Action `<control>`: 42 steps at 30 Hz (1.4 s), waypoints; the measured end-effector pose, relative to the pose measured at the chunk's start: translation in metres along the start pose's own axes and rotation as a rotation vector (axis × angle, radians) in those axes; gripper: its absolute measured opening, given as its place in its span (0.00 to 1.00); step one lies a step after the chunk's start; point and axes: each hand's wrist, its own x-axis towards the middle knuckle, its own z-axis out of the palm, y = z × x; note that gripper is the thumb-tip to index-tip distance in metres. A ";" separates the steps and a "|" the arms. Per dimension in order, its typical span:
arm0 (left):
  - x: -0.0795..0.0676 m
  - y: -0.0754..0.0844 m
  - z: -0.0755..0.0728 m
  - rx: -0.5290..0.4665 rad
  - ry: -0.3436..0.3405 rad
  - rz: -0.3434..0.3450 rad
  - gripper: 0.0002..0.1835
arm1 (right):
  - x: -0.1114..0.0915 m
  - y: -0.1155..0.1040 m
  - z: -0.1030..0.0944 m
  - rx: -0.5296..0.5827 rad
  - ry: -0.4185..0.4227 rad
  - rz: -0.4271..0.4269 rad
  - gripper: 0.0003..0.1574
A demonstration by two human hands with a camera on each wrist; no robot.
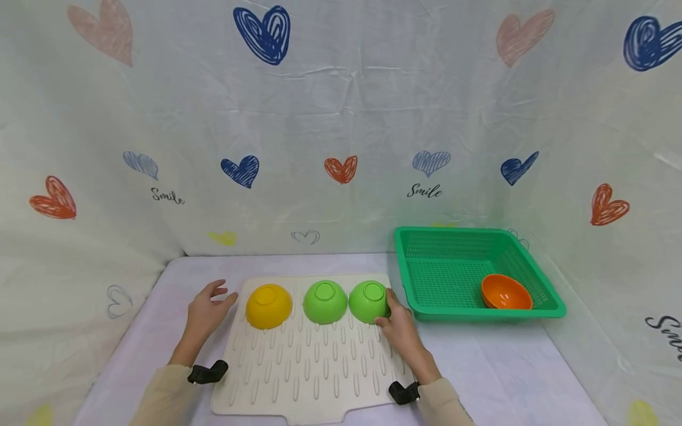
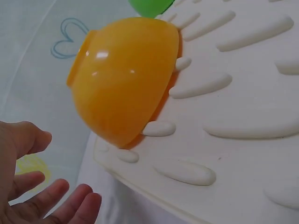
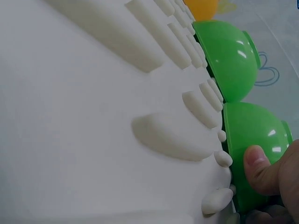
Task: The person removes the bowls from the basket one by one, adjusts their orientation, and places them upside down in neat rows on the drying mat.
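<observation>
Three bowls lie upside down in a row on a cream drying mat (image 1: 314, 367) with raised ridges. The yellow bowl (image 1: 269, 306) is leftmost, a green bowl (image 1: 325, 302) sits in the middle, and another green bowl (image 1: 367, 302) is at the right end. My right hand (image 1: 399, 331) grips the right green bowl by its right side, its thumb (image 3: 257, 165) pressed on the bowl's wall; the other fingers are partly hidden behind it. Left of the yellow bowl, my left hand (image 1: 208, 313) hovers apart from it with fingers spread, holding nothing.
A green plastic basket (image 1: 405, 272) stands at the back right of the table, just beyond the mat. In its front right part is an orange bowl (image 1: 506, 293), tilted. A white curtain with printed hearts (image 1: 341, 170) closes off the back and sides.
</observation>
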 end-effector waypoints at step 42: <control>0.012 0.003 0.011 0.196 -0.153 -0.173 0.11 | 0.056 -0.078 -0.174 -0.044 -0.207 -0.193 0.52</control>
